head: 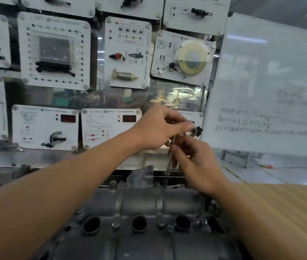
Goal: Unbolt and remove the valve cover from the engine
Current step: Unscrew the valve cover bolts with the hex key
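Display-panel wall (55, 53), whiteboard (272, 81) right, engine (139, 203) below.

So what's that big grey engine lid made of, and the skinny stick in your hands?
The engine lid looks like cast metal, probably aluminium: dull grey, slightly rough, with soft highlights on its rounded ribs. The skinny stick is likely steel: thin, straight, silvery-grey with a faint shine, though it is blurred.
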`<state>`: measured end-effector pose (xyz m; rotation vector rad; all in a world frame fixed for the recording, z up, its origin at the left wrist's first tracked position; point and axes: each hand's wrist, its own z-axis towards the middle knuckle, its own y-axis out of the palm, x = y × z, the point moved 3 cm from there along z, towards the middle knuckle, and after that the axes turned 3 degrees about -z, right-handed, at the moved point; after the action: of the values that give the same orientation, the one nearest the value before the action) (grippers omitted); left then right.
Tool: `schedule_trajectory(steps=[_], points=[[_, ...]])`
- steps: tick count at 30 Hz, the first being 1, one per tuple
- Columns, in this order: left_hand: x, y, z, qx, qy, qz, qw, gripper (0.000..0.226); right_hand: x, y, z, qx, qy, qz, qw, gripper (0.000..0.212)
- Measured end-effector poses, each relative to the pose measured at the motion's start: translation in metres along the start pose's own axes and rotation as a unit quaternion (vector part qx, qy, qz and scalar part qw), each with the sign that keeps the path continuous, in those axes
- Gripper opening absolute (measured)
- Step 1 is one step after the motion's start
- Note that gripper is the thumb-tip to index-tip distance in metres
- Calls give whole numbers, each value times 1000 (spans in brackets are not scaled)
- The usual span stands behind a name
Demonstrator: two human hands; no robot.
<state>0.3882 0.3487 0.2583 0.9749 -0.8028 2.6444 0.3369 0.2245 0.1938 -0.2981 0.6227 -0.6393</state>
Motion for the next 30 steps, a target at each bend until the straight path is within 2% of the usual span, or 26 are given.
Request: schedule_trajectory(steps=[4,8,12,15,21,26,30], points=[[-5,45,25,-29,14,-42,999,10,22,-24,-22,62,36,-20,997,12],[-29,64,26,-56,-48,-90,993,12,36,-18,-38,47,63,-12,997,21],[-45,63,22,-97,-129,-248,955,23,43,-15,-36,49,74,-34,995,14],[-49,66,18,-122,-148,-311,931,27,47,-16,-38,64,90,-18,994,12],[-50,67,17,-111,-131,-292,941,25,48,-16,-39,68,99,0,993,13],[-46,70,13,-35,-88,-268,959,13,49,-17,-40,89,109,12,990,16],[-35,72,9,36,-12,-190,981,20,49,-18,-41,121,119,40,985,17]])
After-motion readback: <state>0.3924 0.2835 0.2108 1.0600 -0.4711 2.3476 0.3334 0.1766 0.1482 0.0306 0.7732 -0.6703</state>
